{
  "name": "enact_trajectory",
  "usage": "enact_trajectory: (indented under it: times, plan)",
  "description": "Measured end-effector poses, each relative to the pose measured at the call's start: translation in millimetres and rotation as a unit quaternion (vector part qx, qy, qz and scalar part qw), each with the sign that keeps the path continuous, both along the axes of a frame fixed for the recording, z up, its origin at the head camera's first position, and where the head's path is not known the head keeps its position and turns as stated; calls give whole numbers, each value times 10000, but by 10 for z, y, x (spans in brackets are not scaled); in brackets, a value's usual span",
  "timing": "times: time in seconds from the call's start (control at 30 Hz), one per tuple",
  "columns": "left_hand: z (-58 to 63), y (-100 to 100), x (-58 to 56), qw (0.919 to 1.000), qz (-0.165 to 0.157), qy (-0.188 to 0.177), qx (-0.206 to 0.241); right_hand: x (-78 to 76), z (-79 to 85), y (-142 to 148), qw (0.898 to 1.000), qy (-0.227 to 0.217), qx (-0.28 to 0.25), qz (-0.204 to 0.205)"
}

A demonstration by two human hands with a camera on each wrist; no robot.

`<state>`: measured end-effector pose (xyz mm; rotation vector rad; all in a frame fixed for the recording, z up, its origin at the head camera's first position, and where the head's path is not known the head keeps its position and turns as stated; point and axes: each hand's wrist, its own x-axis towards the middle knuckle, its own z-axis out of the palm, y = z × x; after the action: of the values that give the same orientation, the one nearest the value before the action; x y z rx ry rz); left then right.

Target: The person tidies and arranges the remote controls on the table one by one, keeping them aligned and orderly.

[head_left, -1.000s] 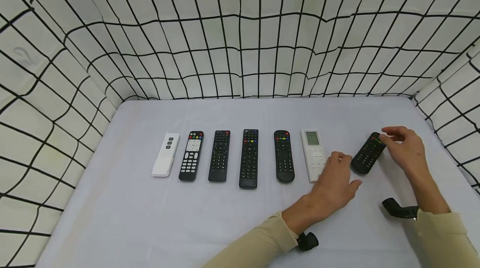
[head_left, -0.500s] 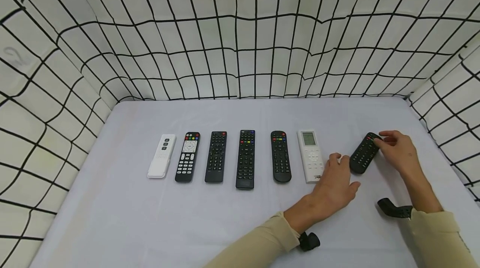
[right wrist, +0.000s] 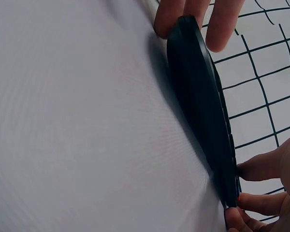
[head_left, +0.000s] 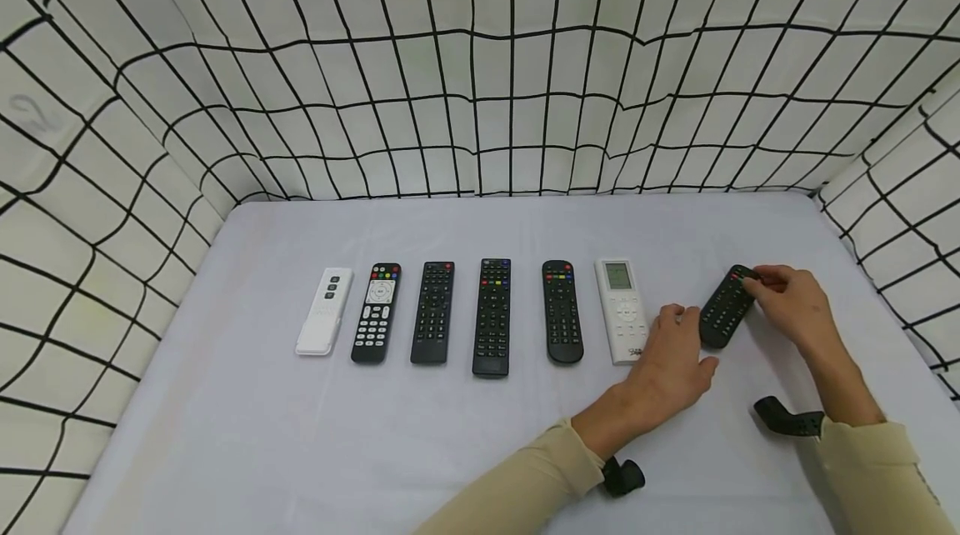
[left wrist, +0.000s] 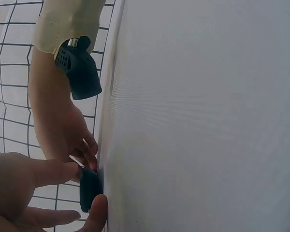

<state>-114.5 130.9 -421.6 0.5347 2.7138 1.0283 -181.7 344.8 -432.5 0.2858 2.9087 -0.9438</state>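
Observation:
A black remote control point(head_left: 727, 307) with rounded ends lies slanted at the right end of a row of remotes. My right hand point(head_left: 798, 310) pinches its far upper end between thumb and fingers. At its lower left edge, the fingertips of my left hand point(head_left: 663, 368) touch the side, with the thumb spread away. Seen edge-on in the right wrist view, the black remote point(right wrist: 198, 87) is close over the cloth, left fingers at one end. To the left of my left hand is a white air-conditioner remote point(head_left: 622, 306) with a small screen.
Further left along the row lie several black remotes, among them a long one point(head_left: 492, 318), and a slim white remote point(head_left: 324, 312) at the end. White cloth point(head_left: 300, 435) covers the table. Black netting point(head_left: 510, 102) over white walls encloses the back and sides.
The black remote has shifted slightly left and turned a little more upright, with my right hand moving along. My left hand stays at its lower edge. The head view has swung slightly.

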Motion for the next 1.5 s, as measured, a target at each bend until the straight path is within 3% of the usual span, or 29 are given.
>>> enact_trajectory:
  times: [0.27,0.63,0.9,1.07,1.5]
  plan:
    - [-36,-4,-16,9990,-179,54,413,10,26,-10,9999,-139,-32,73]
    - [-24,86,2,9970,84,-103,768,57,97,88,9976,-178,-668,-47]
    - [-27,111,-5,9959,93,24,895,61,101,111,9880,116,-1536,-137]
    - [-11,101,3,9937,180,-135,1101,36,93,98,9826,334,-1825,-82]
    - [-6,63,-24,9907,372,-293,1277,30,22,40,9693,337,-2434,38]
